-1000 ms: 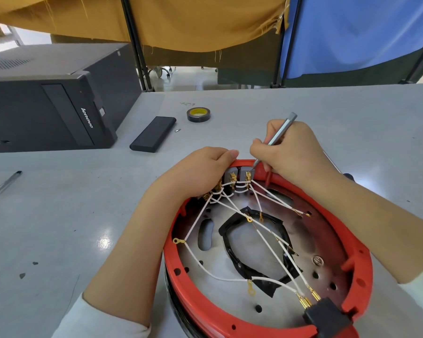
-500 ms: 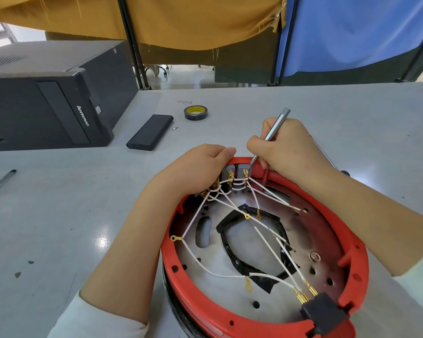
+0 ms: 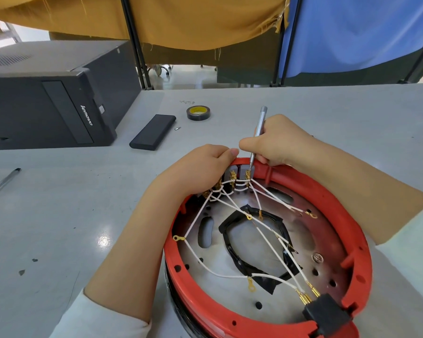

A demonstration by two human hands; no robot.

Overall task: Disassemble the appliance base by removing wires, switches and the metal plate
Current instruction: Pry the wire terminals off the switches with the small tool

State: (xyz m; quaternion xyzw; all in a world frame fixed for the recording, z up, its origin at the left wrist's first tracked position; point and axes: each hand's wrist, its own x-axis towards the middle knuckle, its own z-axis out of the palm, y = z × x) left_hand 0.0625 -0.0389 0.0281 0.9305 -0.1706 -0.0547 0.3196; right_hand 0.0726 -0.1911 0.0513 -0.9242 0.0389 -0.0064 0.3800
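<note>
While my left hand (image 3: 200, 169) grips the red base (image 3: 352, 230) steady, my right hand (image 3: 276, 141) pinches the screwdriver (image 3: 259, 132), prying at the switches (image 3: 239, 173).

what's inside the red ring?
Inside the red ring: a metal plate with holes, a black tape loop, white wires running to a black connector. The left hand covers some switch terminals.

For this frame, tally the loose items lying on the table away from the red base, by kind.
Computer tower: 1
Flat black case: 1
Tape roll: 1
Small metal bit: 1
Pen: 1
Total: 5
</note>
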